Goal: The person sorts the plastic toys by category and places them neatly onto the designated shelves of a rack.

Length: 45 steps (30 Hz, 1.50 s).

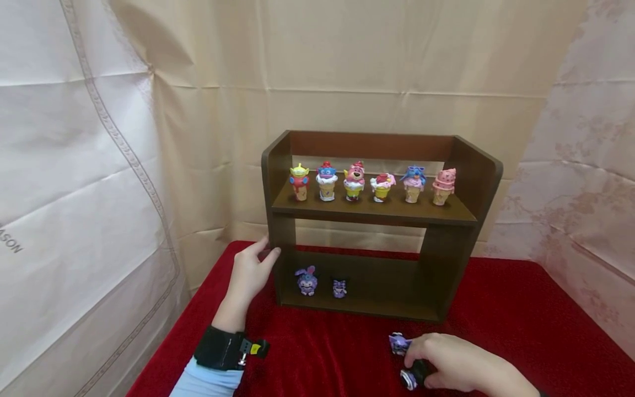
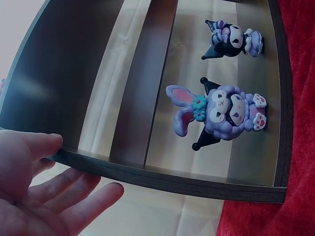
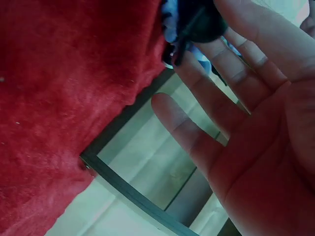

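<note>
In the head view my left hand (image 1: 253, 270) rests at the left side panel of a dark brown two-tier shelf (image 1: 374, 212). Thumb and fingers lie on either side of its edge in the left wrist view. On the lower tier stand a purple bunny-eared figurine (image 2: 224, 110) and a smaller black-and-purple one (image 2: 234, 39). Low at the right, my right hand (image 1: 451, 361) pinches a black-and-white figurine (image 1: 410, 379) tipped on its side above the red cloth. Just beyond its fingers is a purple figurine (image 1: 398, 343). In the right wrist view the pinched figurine (image 3: 204, 24) is partly cut off.
Several ice-cream-cone figurines line the upper tier, from a green-headed one (image 1: 299, 182) to a pink one (image 1: 444, 186). Red velvet cloth (image 1: 317, 353) covers the table. Beige curtain (image 1: 347, 66) hangs behind, with pale fabric (image 1: 74, 220) at the left.
</note>
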Motion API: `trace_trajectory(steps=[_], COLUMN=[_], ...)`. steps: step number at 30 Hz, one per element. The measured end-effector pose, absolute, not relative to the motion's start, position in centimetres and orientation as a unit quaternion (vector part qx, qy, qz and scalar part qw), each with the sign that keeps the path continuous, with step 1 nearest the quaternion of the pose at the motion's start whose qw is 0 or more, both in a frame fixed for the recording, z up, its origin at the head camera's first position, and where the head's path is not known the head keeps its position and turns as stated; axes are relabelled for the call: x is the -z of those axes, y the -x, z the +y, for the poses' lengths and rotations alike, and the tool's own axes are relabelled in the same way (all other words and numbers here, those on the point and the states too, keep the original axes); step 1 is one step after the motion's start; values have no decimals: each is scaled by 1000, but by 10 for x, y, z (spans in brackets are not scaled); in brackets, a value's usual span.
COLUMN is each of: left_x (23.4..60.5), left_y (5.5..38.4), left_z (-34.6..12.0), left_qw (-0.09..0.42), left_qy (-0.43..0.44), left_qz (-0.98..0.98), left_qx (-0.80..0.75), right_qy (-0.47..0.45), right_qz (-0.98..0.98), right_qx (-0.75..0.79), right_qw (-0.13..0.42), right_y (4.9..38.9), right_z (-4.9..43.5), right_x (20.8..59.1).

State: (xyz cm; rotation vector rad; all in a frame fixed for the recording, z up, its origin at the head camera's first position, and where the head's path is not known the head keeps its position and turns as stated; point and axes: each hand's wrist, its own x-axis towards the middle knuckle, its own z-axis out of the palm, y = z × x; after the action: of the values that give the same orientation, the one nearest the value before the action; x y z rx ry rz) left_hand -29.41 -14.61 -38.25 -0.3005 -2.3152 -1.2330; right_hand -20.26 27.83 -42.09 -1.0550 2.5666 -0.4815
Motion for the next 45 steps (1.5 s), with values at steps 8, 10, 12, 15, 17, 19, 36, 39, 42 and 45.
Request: trace_trajectory(steps=[8, 10, 12, 15, 17, 19, 36, 39, 42, 45], left_x=[383, 383, 382, 382, 382, 381, 382, 382, 382, 382], left_y=[294, 294, 294, 294, 294, 293, 294, 294, 294, 294], left_z=[-147, -147, -147, -147, -147, -147, -147, -147, -148, -147], left_qw=[246, 244, 242, 241, 240, 240, 241, 239, 238, 237], left_qy=[112, 112, 112, 110, 111, 111, 112, 111, 113, 112], left_qz=[-849, -850, -851, -851, -851, -851, -849, -849, -849, -849], left_qx=[454, 454, 453, 453, 453, 453, 456, 457, 458, 459], right_qy=[342, 332, 328, 327, 330, 332, 317, 335, 356, 371], right_qz=[909, 912, 913, 914, 914, 914, 912, 905, 896, 888], right_qx=[163, 163, 161, 157, 154, 150, 194, 204, 218, 234], right_qw=[173, 179, 183, 183, 182, 178, 172, 162, 150, 141], right_y=[200, 199, 199, 199, 200, 200, 194, 195, 196, 197], right_z=[279, 279, 278, 278, 278, 278, 285, 286, 287, 288], right_x=[428, 431, 433, 433, 433, 434, 424, 422, 421, 420])
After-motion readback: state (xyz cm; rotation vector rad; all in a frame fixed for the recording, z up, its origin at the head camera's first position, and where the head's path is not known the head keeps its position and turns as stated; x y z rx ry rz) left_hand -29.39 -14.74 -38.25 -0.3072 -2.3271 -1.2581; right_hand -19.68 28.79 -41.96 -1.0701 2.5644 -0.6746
